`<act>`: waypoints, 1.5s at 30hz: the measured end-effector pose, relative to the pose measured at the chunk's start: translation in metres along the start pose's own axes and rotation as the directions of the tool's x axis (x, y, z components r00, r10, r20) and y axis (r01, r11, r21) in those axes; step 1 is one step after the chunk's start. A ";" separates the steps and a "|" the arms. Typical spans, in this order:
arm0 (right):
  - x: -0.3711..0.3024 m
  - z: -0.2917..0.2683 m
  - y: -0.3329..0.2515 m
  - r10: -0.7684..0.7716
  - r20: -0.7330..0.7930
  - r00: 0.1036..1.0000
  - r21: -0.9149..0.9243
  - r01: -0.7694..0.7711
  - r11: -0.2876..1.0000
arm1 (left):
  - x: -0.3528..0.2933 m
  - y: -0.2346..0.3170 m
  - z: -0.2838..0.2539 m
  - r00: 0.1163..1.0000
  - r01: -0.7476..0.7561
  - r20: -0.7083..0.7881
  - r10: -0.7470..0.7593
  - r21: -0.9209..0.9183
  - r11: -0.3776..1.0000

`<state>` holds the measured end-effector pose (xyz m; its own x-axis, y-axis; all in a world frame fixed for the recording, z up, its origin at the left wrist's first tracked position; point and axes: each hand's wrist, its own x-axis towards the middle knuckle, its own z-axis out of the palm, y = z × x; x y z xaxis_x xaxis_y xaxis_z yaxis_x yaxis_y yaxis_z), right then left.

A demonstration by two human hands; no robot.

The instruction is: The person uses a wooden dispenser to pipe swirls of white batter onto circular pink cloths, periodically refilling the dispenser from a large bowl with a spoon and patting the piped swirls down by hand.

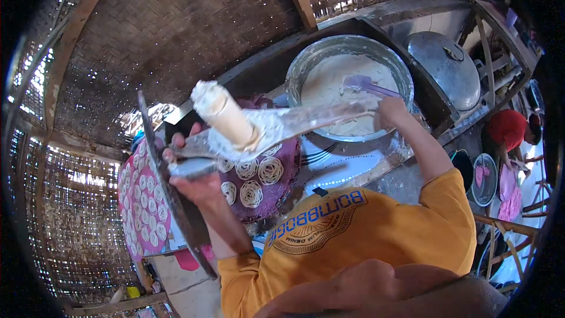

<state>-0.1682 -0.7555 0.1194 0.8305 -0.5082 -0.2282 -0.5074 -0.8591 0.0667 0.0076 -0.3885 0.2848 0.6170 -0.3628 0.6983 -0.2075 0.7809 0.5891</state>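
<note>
My left hand [197, 185] grips the lower metal arm of a hand press [226, 121], a cream-coloured cylinder smeared with white dough. My right hand [392, 112] is closed on the far end of the press's long dough-coated handle [318, 119], over the rim of a large metal bowl [306, 65] of white dough. The press hangs above a round purple tray [282, 185] that carries several coiled noodle nests [252, 193]. A purple spatula [368, 85] lies in the dough.
A pink tray [144, 206] with several nests sits at the left, behind a long dark strip [176, 212]. A round metal lid [447, 68] rests at the right. A person in red [509, 129] bends over more trays. Woven bamboo walls surround the place.
</note>
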 end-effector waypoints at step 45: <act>-0.045 -0.196 0.001 -0.724 -0.111 0.681 0.746 0.539 0.391 | -0.003 -0.088 0.038 0.856 0.163 0.117 -0.504 0.864 0.477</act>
<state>-0.1612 -0.7457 0.3197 0.9582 0.2696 -0.0954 0.0771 -0.5648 -0.8216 -0.0047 -0.4758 0.2467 0.5438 -0.7636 0.3482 -0.6540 -0.1255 0.7460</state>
